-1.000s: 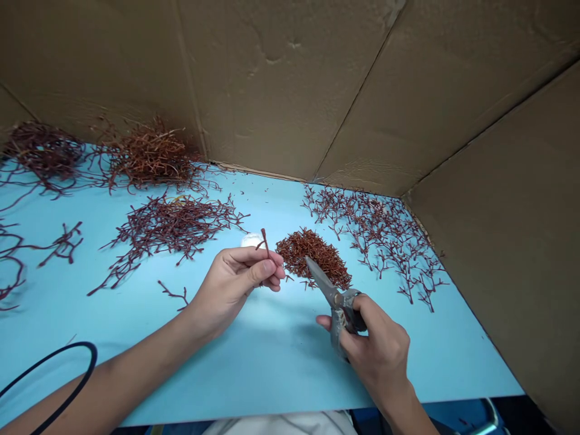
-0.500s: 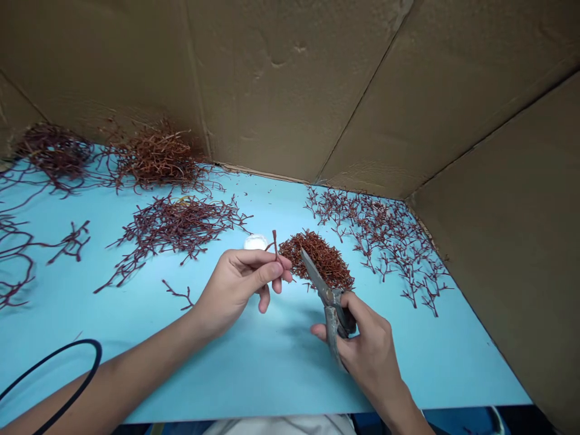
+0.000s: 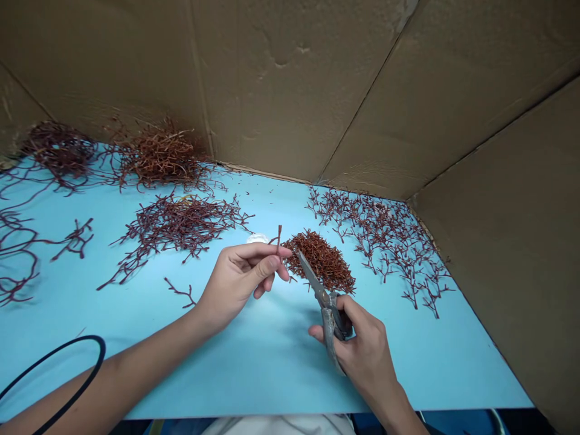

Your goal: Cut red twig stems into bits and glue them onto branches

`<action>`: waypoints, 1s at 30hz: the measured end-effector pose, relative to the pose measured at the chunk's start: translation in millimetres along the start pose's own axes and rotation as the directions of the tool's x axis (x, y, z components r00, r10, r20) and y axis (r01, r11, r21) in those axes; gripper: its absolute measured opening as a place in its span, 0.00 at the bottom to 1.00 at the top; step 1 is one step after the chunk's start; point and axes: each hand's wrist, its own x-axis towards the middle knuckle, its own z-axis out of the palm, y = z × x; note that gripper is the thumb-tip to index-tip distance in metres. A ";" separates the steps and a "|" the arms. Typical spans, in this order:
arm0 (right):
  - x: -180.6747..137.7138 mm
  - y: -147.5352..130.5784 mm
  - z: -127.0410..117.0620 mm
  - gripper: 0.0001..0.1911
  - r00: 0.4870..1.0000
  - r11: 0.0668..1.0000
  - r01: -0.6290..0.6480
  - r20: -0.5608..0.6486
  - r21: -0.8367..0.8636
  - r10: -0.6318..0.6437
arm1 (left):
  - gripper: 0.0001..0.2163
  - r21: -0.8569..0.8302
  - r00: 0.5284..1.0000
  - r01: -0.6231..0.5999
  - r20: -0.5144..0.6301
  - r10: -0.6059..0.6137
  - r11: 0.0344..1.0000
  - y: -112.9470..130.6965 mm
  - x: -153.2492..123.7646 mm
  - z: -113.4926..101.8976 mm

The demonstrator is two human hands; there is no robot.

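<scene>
Between thumb and fingers, my left hand (image 3: 247,272) pinches a small reddish-brown twig piece (image 3: 279,238), its tip pointing up. My right hand (image 3: 362,344) grips a pair of worn grey scissors (image 3: 317,284), fingers in the handles. The blades look closed and point up and left, a short way right of my left fingertips and apart from the twig piece. Behind the blades lies a heap of short cut brown bits (image 3: 324,260). A round white object (image 3: 257,238) is partly hidden behind my left hand.
Branched twigs (image 3: 380,232) spread over the right of the blue tabletop (image 3: 254,374). Twig piles (image 3: 181,223) and a tangled brown bundle (image 3: 158,154) lie left. A loose twig (image 3: 180,293) sits by my left wrist. Cardboard walls (image 3: 281,90) enclose the back and right. A black loop (image 3: 100,350) crosses my left forearm.
My left hand has turned slightly, its lower fingers curling in, and the twig piece sits a little higher. The scissors have shifted slightly left, closer to my left fingertips.
</scene>
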 end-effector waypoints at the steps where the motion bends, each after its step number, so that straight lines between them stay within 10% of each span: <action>1: 0.0 0.0 0.5 0.27 1.000 1.000 0.008 -0.001 -0.009 -0.008 | 0.13 0.016 1.000 0.000 -0.007 0.000 1.000 1.0 0.4 0.5; 12: 10.9 23.1 -30.4 0.26 0.970 0.900 0.189 -0.069 -0.393 -0.234 | 0.06 0.144 0.999 -0.039 0.023 0.036 0.989 8.2 -0.5 4.2; 30: 68.2 35.9 -116.9 0.30 0.793 0.431 0.568 0.325 -0.701 -0.516 | 0.06 0.252 0.993 0.074 0.072 -0.095 0.965 17.0 -2.3 3.0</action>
